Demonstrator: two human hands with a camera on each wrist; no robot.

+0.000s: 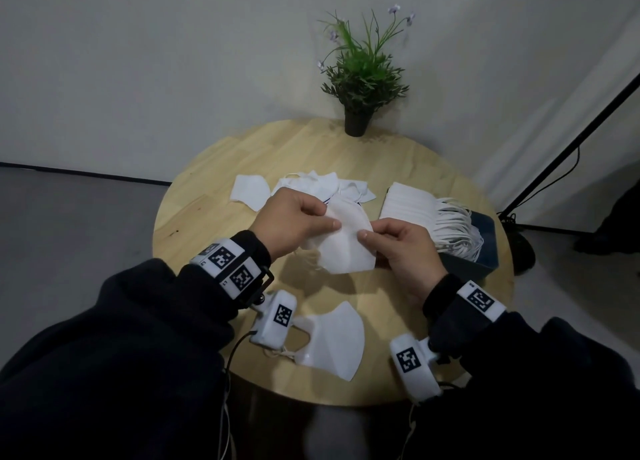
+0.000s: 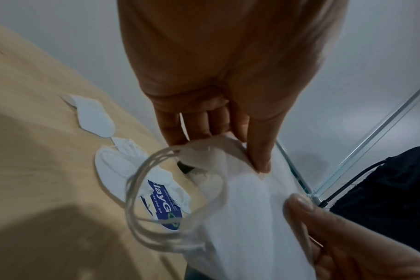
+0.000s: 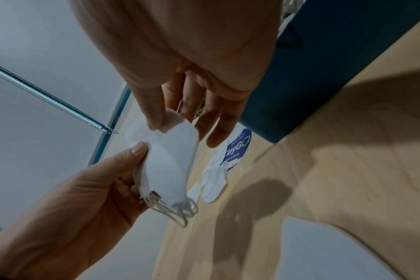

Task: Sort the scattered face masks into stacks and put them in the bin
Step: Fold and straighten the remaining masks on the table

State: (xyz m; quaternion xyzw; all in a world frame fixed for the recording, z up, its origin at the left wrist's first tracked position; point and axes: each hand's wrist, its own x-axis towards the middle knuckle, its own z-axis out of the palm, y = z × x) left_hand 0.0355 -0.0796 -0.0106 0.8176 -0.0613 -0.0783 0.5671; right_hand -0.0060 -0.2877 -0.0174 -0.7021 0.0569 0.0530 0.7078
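Left hand (image 1: 294, 219) and right hand (image 1: 403, 248) pinch a small stack of folded white masks (image 1: 341, 243) between thumb and fingers, raised above the table (image 1: 214, 196). Beyond the fingers lie loose masks (image 1: 311, 186); right of them, the bin (image 1: 485, 248) holds flat masks (image 1: 412, 206).

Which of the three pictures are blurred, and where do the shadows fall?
Head view: dim but sharp, edges curved; the hands shadow the round wooden table. Left wrist view: the white folded mask stack and its ear loops are smeared. Right wrist view: softly blurred, with dark shadows across the wood beside the dark blue bin.
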